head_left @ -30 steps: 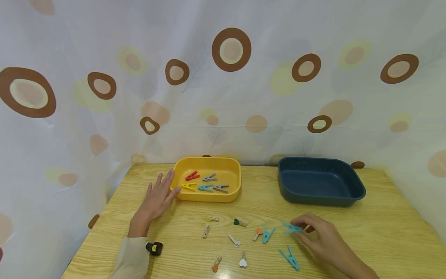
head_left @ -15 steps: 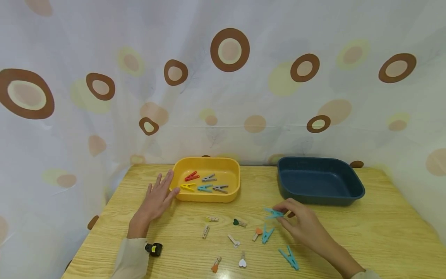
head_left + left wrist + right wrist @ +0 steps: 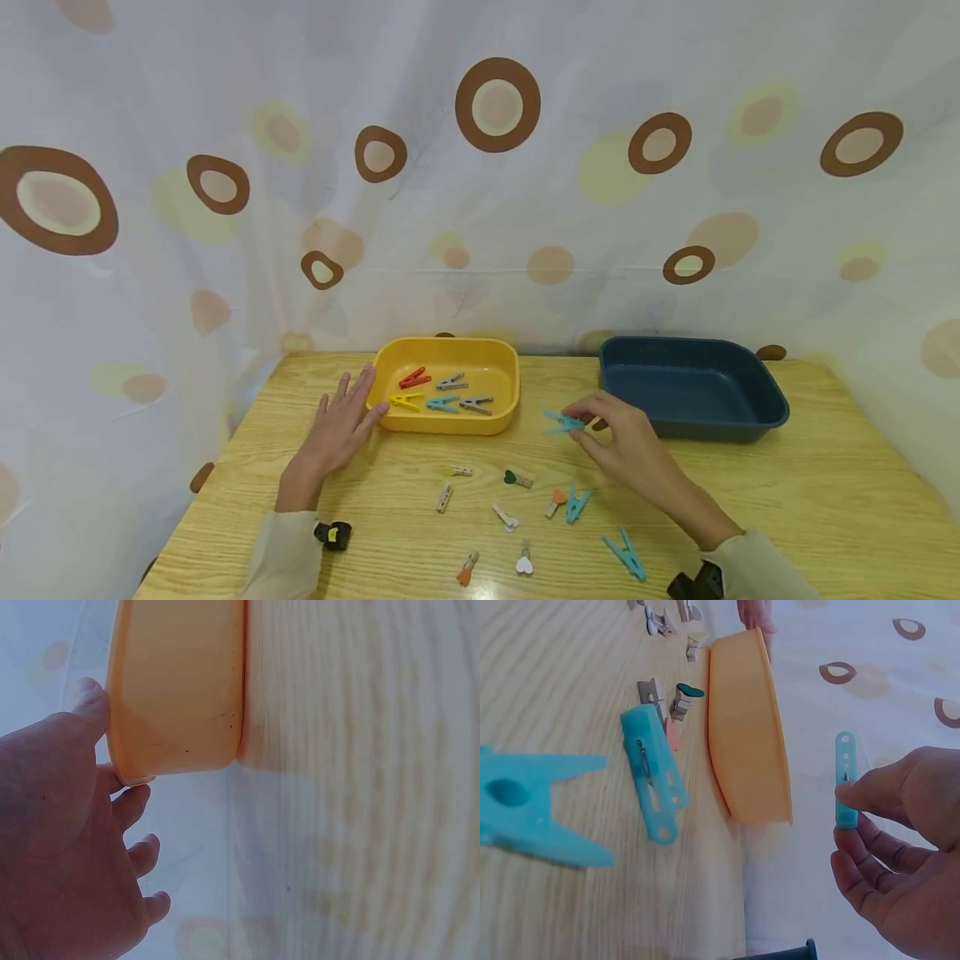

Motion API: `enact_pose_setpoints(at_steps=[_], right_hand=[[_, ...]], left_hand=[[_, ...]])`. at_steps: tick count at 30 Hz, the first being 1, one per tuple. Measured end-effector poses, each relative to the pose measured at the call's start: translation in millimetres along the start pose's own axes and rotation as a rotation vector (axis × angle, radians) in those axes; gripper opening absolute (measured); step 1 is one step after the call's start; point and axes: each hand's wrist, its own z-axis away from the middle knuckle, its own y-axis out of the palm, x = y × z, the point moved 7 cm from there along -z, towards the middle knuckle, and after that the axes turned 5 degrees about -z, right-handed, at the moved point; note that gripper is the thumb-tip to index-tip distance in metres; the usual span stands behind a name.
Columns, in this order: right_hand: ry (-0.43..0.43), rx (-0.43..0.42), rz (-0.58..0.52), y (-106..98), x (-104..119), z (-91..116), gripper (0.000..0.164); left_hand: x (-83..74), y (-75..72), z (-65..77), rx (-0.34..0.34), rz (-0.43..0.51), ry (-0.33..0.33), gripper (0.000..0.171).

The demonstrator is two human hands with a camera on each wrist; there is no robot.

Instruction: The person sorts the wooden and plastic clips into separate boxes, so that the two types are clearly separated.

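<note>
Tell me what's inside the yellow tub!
In the yellow tub lie a red peg, a yellow peg, a blue peg and two gray pegs. I can't see what's covered beneath them.

L hand [image 3: 337, 429] on yellow tub [image 3: 450, 425] rim, R hand [image 3: 621, 440] w/ blue clip [image 3: 567, 422] pinched, nr navy tub [image 3: 693, 393]

Over the last second the right hand [image 3: 617, 437] has carried its pinched turquoise plastic clothespin [image 3: 567, 422] leftward and farther from the person, up to the gap between the yellow basin [image 3: 450, 424] and the navy basin [image 3: 705, 429]. The beige right sleeve [image 3: 759, 568] and a black wrist device [image 3: 699, 583] have come into the head view.
</note>
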Motion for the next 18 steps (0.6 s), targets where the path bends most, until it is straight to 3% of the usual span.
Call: enact_pose_setpoints(at_steps=[18], right_hand=[[0.042,0.051,-0.012,30,-4,-44,0.021]], left_hand=[[0.0,-0.1,-0.5,0.002,-0.008,-0.009,0.072]])
